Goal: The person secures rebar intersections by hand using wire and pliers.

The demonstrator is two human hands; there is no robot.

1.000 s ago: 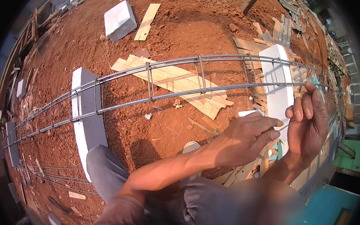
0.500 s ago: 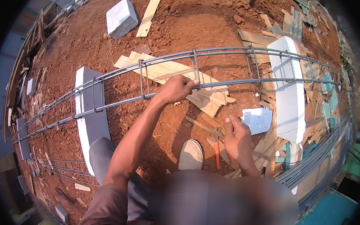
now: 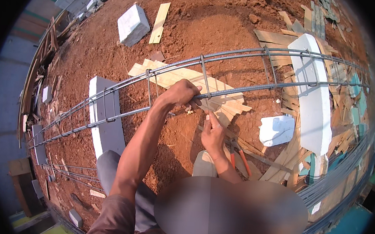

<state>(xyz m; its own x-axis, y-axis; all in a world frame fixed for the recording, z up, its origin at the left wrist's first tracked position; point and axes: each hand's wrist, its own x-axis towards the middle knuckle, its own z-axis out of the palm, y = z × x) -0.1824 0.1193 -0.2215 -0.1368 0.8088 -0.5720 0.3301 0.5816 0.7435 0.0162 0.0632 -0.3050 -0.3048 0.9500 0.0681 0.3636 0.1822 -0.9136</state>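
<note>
A long rebar cage (image 3: 240, 91) of grey bars and square stirrups spans the view from left to right. My left hand (image 3: 182, 93) is closed around its near bar, close to a stirrup. Just below and to the right, my right hand (image 3: 213, 133) is pinched, its fingertips near that bar. A thin wire seems to be in the pinch, though it barely shows. The cage rests across a white block (image 3: 311, 99) on the right and another white block (image 3: 105, 120) on the left. Orange-handled pincers (image 3: 241, 159) lie beyond my right wrist.
Thin wooden boards (image 3: 230, 91) lie on the red soil under the cage. Two smaller white blocks, one far (image 3: 133, 24) and one near the right (image 3: 277, 130), sit on the ground. Scrap wood (image 3: 279, 165) and a bundle of steel rods (image 3: 343, 169) lie at the right.
My right hand has moved left and up, from beside the pincers to just below the near bar by my left hand. The left hand keeps its grip; the whole view has shifted slightly.
</note>
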